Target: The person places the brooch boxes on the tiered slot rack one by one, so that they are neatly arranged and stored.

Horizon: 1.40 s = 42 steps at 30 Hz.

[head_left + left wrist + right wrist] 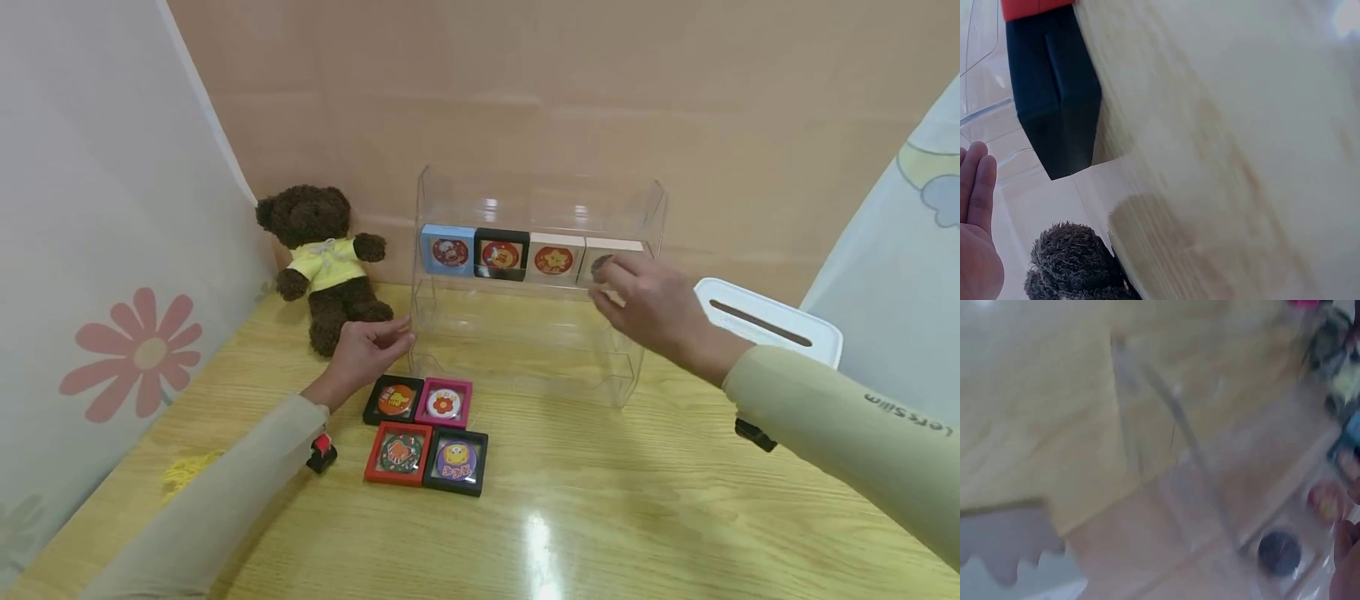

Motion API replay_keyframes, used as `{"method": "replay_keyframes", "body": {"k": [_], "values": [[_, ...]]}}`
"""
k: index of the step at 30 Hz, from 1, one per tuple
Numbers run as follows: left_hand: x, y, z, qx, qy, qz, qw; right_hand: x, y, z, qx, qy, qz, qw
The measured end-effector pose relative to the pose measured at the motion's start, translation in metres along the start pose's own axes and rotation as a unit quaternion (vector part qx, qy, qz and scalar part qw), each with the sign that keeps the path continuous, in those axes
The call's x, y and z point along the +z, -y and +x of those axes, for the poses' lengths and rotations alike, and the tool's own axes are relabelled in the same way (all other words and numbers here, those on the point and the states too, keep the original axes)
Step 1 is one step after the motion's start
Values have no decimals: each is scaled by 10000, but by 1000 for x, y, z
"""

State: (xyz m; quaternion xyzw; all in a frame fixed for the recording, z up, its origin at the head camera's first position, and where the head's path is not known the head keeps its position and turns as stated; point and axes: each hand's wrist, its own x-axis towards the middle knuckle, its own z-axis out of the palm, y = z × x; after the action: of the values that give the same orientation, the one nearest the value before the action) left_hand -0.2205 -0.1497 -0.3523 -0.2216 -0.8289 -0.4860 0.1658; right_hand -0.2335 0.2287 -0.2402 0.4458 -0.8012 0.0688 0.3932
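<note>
A clear acrylic display rack (525,333) stands on the wooden table. Along its upper shelf sit framed round badges: a blue-framed one (448,251), a black-framed one (502,255) and two pale-framed ones. My right hand (652,304) is at the rightmost pale-framed badge (615,246), with bent fingers partly covering its front; whether they touch it is unclear. At the rack's left side is my left hand (363,354), its straight fingertips by the clear edge. In the left wrist view those fingers (982,187) show extended. The right wrist view is blurred.
Several framed badges lie before the rack's left side: black (394,400), pink (444,403), red (399,453) and black (456,462). A brown teddy bear (326,258) sits behind my left hand. A white slotted box (772,321) stands right; yellow strands (187,473) lie left.
</note>
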Motion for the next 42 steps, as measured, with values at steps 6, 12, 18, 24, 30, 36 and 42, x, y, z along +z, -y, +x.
{"method": "replay_keyframes", "body": {"k": [6,12,18,24,30,36,42], "values": [[-2,-7,-3,-141,67,-58,9999,22,62,-14,26,401,1202,9919],[-4,-20,-3,-118,102,61,9999,31,120,-29,724,1213,2352,9616],[0,9,-1,-171,50,-34,9998,34,150,-41,1441,1838,3348,9129],[1,15,0,-49,63,-138,9999,48,161,-55,2104,1911,4051,8690],[2,15,2,30,57,-75,10000,62,169,-67,2932,2005,4570,8155],[3,15,2,26,69,-30,10000,74,174,-70,3530,2104,4694,7816],[3,15,3,-26,37,-58,10000,83,172,-67,3277,2098,4475,8052]]}}
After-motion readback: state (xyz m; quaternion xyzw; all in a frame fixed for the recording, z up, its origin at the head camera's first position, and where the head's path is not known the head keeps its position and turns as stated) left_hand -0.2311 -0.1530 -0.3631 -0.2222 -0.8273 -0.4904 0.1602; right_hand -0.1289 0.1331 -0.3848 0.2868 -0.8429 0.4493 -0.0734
